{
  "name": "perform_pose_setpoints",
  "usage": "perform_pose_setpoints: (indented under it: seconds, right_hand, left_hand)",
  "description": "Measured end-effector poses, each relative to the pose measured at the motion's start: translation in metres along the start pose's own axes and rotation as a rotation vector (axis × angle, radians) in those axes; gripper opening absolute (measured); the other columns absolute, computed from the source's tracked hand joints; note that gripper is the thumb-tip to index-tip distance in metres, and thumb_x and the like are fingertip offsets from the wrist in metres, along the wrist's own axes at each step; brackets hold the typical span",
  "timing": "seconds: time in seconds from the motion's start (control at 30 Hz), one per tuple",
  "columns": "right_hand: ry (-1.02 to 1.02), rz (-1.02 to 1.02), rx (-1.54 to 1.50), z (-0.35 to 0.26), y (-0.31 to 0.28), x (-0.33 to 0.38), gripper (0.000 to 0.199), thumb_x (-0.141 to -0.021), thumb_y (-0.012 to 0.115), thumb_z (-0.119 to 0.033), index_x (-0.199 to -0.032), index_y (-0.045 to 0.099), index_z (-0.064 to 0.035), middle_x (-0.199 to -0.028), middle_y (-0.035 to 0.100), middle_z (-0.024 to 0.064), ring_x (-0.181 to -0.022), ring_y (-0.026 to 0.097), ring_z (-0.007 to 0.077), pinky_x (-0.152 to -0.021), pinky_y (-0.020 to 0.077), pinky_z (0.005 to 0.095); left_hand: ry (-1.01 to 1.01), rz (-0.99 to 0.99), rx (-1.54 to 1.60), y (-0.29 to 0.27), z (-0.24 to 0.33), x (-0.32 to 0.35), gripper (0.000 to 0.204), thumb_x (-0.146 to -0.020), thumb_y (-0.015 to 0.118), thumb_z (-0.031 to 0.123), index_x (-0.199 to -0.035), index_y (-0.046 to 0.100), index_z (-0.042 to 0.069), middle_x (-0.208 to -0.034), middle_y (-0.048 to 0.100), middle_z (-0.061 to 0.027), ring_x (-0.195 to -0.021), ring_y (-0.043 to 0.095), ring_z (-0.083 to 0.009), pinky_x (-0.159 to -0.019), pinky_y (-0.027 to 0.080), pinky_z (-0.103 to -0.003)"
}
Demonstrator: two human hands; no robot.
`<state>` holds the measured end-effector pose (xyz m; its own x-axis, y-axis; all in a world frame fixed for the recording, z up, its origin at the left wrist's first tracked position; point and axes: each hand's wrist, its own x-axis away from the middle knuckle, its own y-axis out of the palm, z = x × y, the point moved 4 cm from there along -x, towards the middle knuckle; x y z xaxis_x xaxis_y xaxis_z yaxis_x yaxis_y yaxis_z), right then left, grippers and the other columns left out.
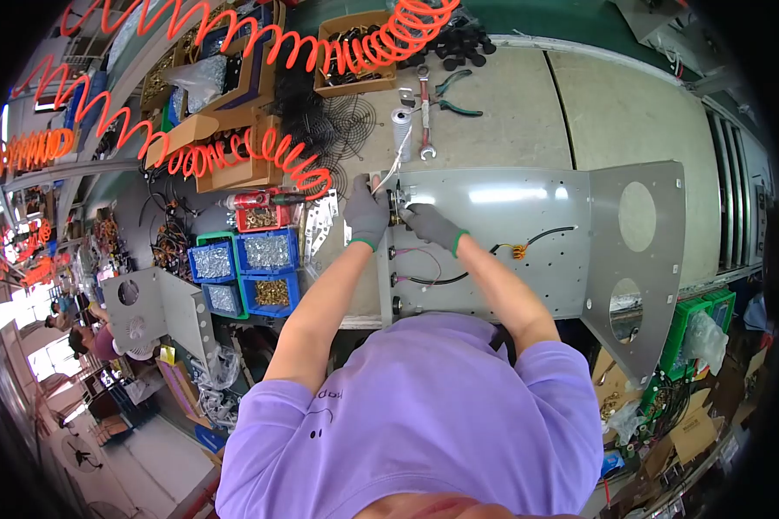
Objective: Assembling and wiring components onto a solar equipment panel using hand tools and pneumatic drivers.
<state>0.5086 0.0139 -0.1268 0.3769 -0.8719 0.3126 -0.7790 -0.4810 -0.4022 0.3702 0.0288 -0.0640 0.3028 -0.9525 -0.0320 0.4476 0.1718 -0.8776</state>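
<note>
Grey sheet-metal panel (511, 233) lying flat on the surface (511, 104), its bent flap with two round holes at the right. Left hand (366, 210) and right hand (430, 227), both in grey gloves, meet at the panel's upper left edge, fingers closed on a small fitting (395, 208). Wrench (424, 112) and pliers (453, 93) lie beyond.

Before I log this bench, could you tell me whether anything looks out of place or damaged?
Nothing looks damaged or spilled. The grey panel lies flat, with both gloved hands, left hand and right hand, at its left edge. The wrench and pliers lie loose behind it, and the orange hose droops over the boxes.
</note>
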Motion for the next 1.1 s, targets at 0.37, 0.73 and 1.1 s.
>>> perform_pose_setpoints:
  seconds: [0.37, 0.73, 1.1]
  right_hand:
    - [0.323, 0.339, 0.511, -0.022, -0.107, -0.107, 0.034, -0.081, 0.053, -0.036, -0.091, 0.063, -0.0051, -0.092, 0.064, 0.0188, -0.085, 0.062, 0.0357, -0.075, 0.0486, 0.0435]
    - [0.014, 0.677, 0.246, -0.072, -0.194, -0.001, 0.026, -0.079, 0.058, -0.028, -0.090, 0.063, -0.0043, -0.077, 0.063, 0.0163, -0.070, 0.062, 0.0282, -0.063, 0.0470, 0.0366]
    - [-0.013, 0.553, 0.064, -0.091, -0.161, 0.084, 0.015, -0.077, 0.064, -0.015, -0.086, 0.062, -0.0034, -0.059, 0.055, 0.0027, -0.054, 0.051, 0.0070, -0.051, 0.0420, 0.0237]
  left_hand:
    - [-0.105, -0.084, -0.062, -0.002, 0.003, -0.003, 0.037, -0.088, 0.047, 0.038, -0.108, 0.049, 0.007, -0.086, 0.062, -0.0202, -0.077, 0.060, -0.0410, -0.067, 0.045, -0.050]
    - [-0.125, -0.125, -0.037, -0.001, -0.008, -0.004, 0.035, -0.087, 0.049, 0.038, -0.108, 0.049, 0.010, -0.095, 0.063, -0.0156, -0.078, 0.061, -0.0367, -0.066, 0.046, -0.047]
    - [-0.134, -0.131, 0.011, -0.004, -0.003, -0.002, 0.036, -0.087, 0.048, 0.040, -0.107, 0.050, 0.010, -0.094, 0.063, -0.0159, -0.080, 0.061, -0.0362, -0.069, 0.046, -0.046]
